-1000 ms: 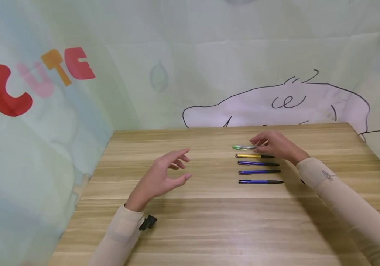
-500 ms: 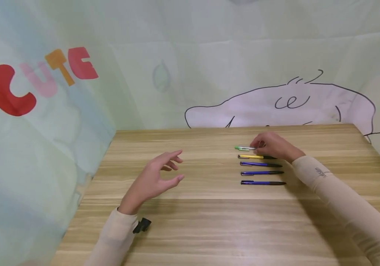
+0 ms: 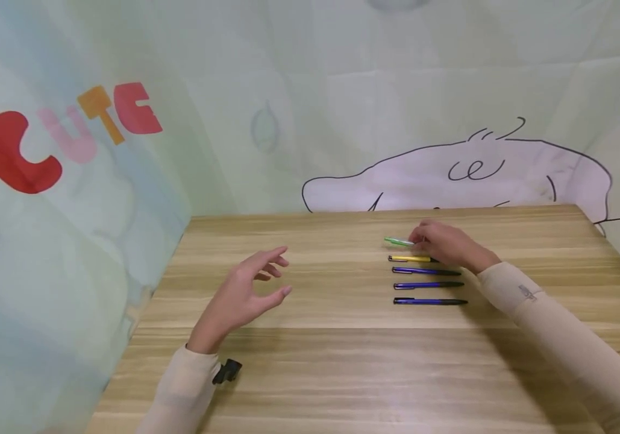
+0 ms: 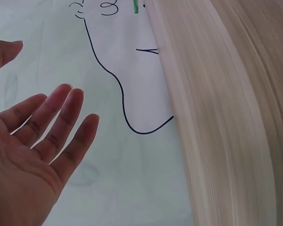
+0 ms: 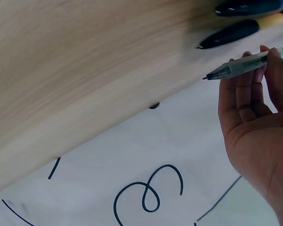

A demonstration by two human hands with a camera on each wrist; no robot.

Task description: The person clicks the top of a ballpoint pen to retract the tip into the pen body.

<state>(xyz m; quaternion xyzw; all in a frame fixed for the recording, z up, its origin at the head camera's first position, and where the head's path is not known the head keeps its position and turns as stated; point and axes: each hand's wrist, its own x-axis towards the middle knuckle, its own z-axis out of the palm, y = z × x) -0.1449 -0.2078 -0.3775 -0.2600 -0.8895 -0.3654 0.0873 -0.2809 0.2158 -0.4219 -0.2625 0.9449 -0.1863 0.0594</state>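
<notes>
My right hand (image 3: 447,244) pinches a green and clear pen (image 3: 398,242) between thumb and fingertips at the far side of the table. The right wrist view shows the pen (image 5: 243,66) with its dark tip exposed, pointing left. Just nearer than it lies a yellow pen (image 3: 410,259) with a black grip, partly covered by the hand. Below that, three blue pens with black tips lie parallel in a column; the nearest blue pen (image 3: 429,301) is fully visible. My left hand (image 3: 241,295) hovers over the table's left half, fingers relaxed and apart, holding nothing.
The wooden table (image 3: 342,380) ends at a cloth backdrop (image 3: 234,90) with a cartoon outline at the back. More cloth with coloured letters hangs along the left side. A small black clip (image 3: 227,371) sits at the left cuff.
The green pen has come up slightly at its green end and tilted in my right hand's pinch. My left hand has drifted a little left. The other pens lie as before.
</notes>
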